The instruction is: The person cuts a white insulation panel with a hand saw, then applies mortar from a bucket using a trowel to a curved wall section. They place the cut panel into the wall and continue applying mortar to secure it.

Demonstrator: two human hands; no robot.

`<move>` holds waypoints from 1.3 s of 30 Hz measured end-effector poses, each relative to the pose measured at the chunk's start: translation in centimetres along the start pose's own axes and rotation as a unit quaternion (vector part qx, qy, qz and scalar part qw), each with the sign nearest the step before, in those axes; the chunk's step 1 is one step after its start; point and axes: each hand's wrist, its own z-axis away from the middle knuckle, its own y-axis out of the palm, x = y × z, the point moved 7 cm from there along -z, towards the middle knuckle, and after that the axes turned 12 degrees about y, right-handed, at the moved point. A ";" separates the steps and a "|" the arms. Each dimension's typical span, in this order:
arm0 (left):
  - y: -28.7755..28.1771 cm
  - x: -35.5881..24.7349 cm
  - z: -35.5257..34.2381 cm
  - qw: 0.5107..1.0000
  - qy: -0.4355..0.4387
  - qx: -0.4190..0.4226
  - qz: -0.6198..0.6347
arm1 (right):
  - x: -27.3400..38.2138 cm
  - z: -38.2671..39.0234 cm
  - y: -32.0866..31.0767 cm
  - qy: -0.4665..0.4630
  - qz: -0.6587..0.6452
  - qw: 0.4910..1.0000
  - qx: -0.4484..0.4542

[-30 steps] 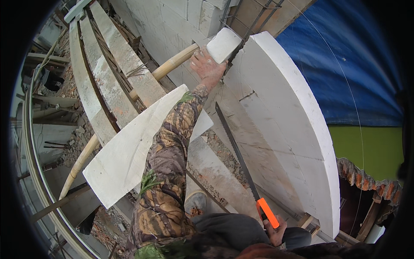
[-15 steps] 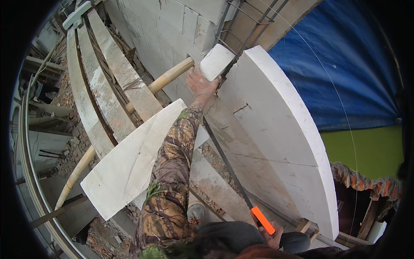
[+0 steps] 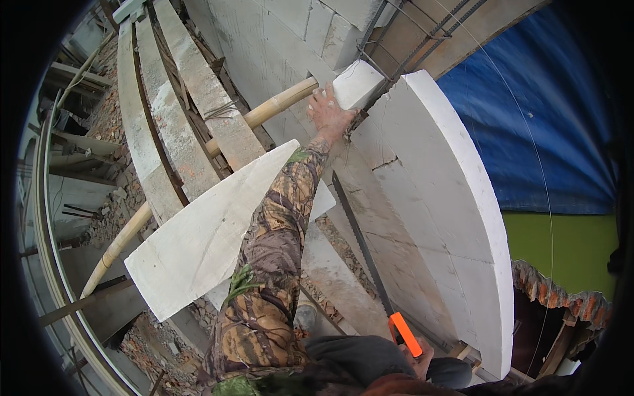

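Note:
A small white block sits at the top end of the unfinished block wall, beside the steel rebar cage. My left hand, in a camouflage sleeve, has its fingers spread against the near left side of that block. Down at the lower right, my right hand is closed around the orange handle of a handsaw. The saw's long dark blade slants up along the wall's left face, its tip short of my left hand. Under my left forearm lies a larger white block, partly covered by the sleeve.
Rough planks rest across a bamboo pole at the left, with brick rubble below. A blue tarp hangs beyond the wall. A thin string runs down the right side.
My left fingers have spread out along the small block's side, and the block shows more of its near face. The whole view has shifted slightly. My right hand keeps hold of the handsaw.

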 end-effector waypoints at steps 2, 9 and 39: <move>0.2 0.4 -0.2 1.000 0.002 0.007 0.010 | -0.2 0.0 0.5 -0.014 -0.001 1.000 0.018; -0.5 -0.3 1.2 0.997 0.001 -0.069 -0.016 | -2.2 0.3 0.8 -0.005 0.037 0.999 0.036; -0.7 -0.3 -0.2 0.998 -0.025 0.014 -0.054 | -1.0 0.3 1.3 0.029 -0.068 0.997 -0.020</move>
